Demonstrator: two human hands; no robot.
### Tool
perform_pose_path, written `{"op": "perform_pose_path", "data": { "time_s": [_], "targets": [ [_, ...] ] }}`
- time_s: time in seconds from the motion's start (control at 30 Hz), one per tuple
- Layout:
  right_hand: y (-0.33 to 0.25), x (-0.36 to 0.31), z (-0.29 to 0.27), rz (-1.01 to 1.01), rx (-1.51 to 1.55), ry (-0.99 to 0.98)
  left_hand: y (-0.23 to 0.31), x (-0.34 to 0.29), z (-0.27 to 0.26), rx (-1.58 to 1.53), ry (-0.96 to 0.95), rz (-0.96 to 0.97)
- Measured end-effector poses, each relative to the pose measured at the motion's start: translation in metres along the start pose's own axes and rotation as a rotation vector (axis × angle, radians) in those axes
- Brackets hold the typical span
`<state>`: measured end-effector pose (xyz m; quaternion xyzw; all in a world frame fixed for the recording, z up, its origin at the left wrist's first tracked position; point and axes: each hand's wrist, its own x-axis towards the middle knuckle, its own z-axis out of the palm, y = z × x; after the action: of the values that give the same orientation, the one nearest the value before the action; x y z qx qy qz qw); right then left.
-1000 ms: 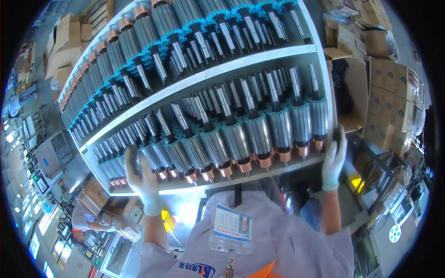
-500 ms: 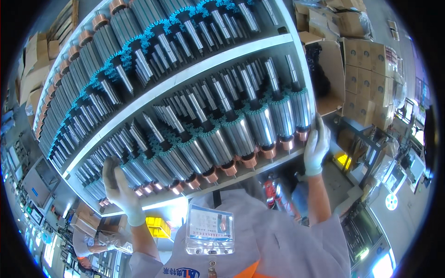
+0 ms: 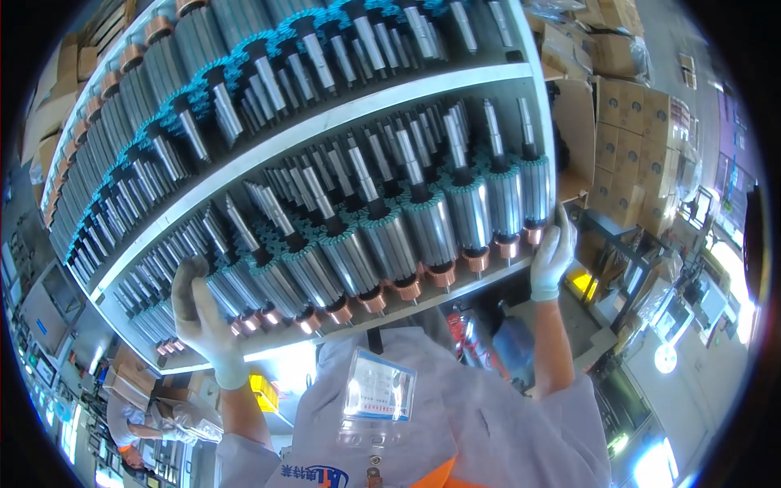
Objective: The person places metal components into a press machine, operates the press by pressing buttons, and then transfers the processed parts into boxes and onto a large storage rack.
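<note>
A white-framed shelved rack (image 3: 317,122) spans the view, tilted up at the right. Rows of motor armatures (image 3: 390,244) stand on its shelves, with steel shafts up, grey laminated bodies, teal windings and copper commutators. My left hand (image 3: 203,325), in a white glove with grey-stained fingers, grips the rack's near lower edge; its fingers reach up past the edge beside the front armatures. My right hand (image 3: 555,259), also gloved in white, is closed round the rack's right corner next to the last armature. Its fingertips behind the frame are partly hidden.
Stacked cardboard boxes (image 3: 630,146) stand at the far right. A dark metal-framed cart (image 3: 610,252) and yellow bin (image 3: 582,283) lie right of my right hand. Another yellow bin (image 3: 263,393) is below the rack. A co-worker (image 3: 138,431) is at lower left.
The rack and background appear shifted a little left and down in the view. Both hands keep their places on the rack.
</note>
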<state>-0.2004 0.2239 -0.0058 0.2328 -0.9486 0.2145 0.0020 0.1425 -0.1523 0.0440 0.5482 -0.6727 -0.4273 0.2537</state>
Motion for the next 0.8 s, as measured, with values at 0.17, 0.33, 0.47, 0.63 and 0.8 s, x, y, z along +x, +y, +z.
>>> {"op": "perform_pose_path", "data": {
  "time_s": [0.17,0.33,0.47,0.63,0.8],
  "targets": [
    [0.012,-0.005,0.000,0.110,0.000,-0.050,-0.005,-0.003,-0.001,-0.017,0.011,0.001],
    [0.013,-0.006,-0.003,0.220,0.092,-0.047,-0.014,-0.001,-0.021,-0.084,0.065,-0.044],
    [0.023,-0.006,-0.004,0.304,0.199,-0.095,-0.028,-0.005,-0.037,-0.177,0.103,-0.065],
    [0.015,-0.001,-0.005,0.309,0.138,-0.086,-0.048,-0.012,-0.051,-0.132,0.140,-0.099],
    [0.006,0.001,-0.002,0.305,0.066,-0.049,-0.060,-0.021,-0.066,-0.251,0.136,-0.131]
  ]
}}
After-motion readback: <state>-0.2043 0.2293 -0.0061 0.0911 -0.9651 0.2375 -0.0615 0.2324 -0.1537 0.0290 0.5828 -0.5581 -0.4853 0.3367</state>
